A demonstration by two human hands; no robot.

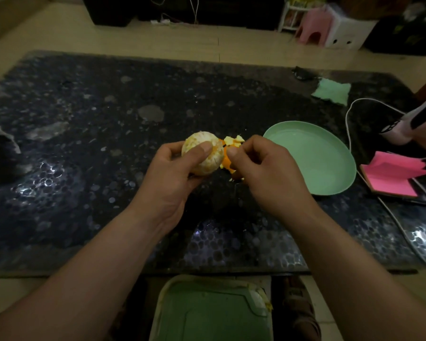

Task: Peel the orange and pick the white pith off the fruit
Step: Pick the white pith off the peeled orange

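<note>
The orange (200, 143) is mostly bare of peel and covered in pale pith. My left hand (175, 175) holds it above the dark table, thumb pressed across its top. A strip of orange peel (228, 161) hangs off the fruit's right side, its pale inner face showing at the top. My right hand (263, 173) pinches that peel between thumb and fingers, right beside the fruit. The underside of the orange is hidden by my left palm.
A light green plate (330, 173) lies just right of my hands. Pink sticky notes (394, 175), a white cable (349, 134) and a green cloth (332, 91) are further right. A green bin (207, 313) stands below the table's near edge.
</note>
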